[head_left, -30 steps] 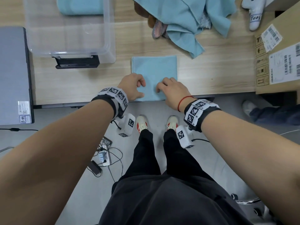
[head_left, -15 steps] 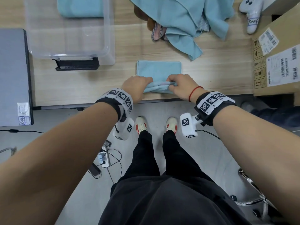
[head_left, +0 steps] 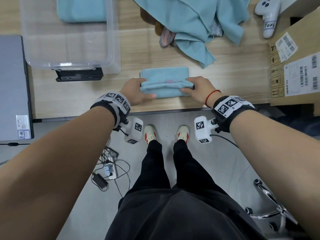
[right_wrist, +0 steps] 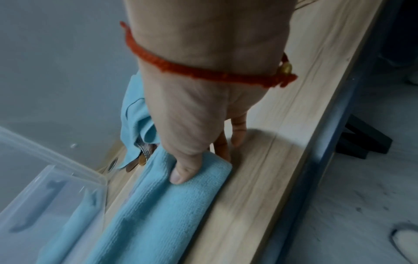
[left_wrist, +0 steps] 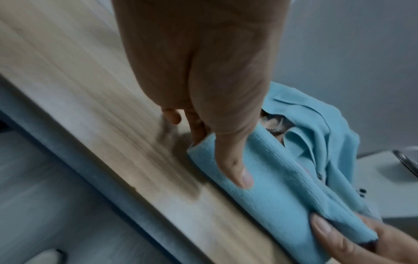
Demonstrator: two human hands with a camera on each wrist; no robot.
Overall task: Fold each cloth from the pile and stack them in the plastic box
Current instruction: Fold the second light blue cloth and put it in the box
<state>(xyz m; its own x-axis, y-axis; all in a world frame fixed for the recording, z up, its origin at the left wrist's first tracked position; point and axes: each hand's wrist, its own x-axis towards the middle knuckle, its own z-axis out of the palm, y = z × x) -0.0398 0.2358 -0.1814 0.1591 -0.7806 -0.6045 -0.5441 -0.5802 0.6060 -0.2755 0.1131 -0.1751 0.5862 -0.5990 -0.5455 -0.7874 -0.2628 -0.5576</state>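
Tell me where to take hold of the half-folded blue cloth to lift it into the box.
Grip the half-folded blue cloth at its two short ends, coming in from left and right as the left hand and right hand do now; pinching there probably keeps the layers together.

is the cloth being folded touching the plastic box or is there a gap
Apart. The head view shows bare wood of the table between the blue cloth and the plastic box; the cloth's left edge sits clear of the box's near corner.
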